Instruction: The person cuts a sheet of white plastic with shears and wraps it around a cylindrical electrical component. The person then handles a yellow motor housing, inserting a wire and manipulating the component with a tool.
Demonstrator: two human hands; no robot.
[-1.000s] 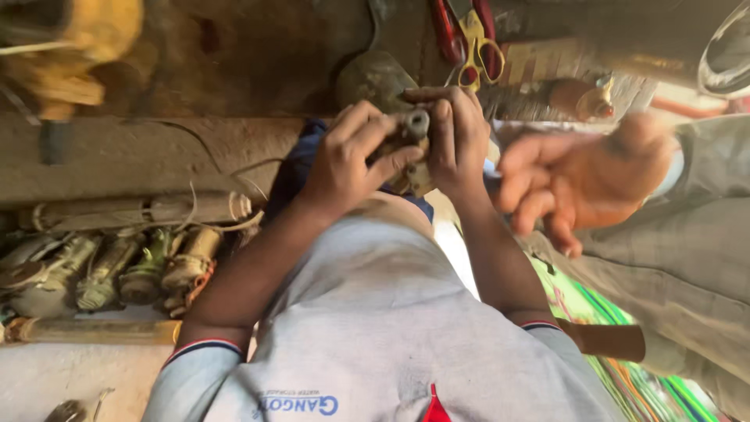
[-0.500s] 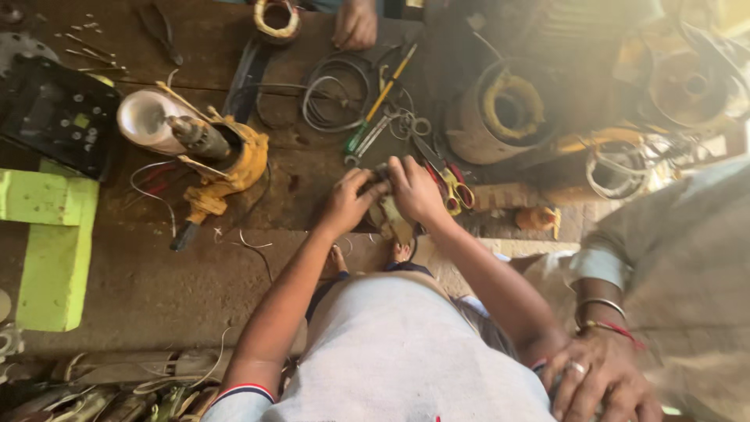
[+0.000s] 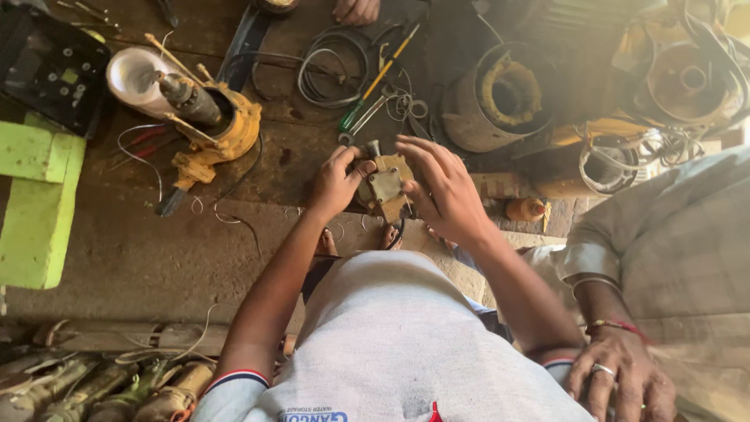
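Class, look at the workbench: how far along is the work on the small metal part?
Done: the yellow pump body lies opened on the bench, and tools are laid out, including a screwdriver. In hand: the left hand and right hand both grip the small metal part. Left: it is not yet fitted anywhere.

The person wears a light grey short-sleeved shirt [image 3: 391, 344], its cloth softly creased across the chest. Each sleeve cuff [image 3: 238, 377] on that shirt ends in a narrow band of red, white and dark blue, and low on the shirt front sits blue printed lettering with a small red mark just beside it. Both forearms are bare below the cuffs, and the left hand [image 3: 337, 184] and right hand [image 3: 444, 187] carry no rings, bands or gloves.
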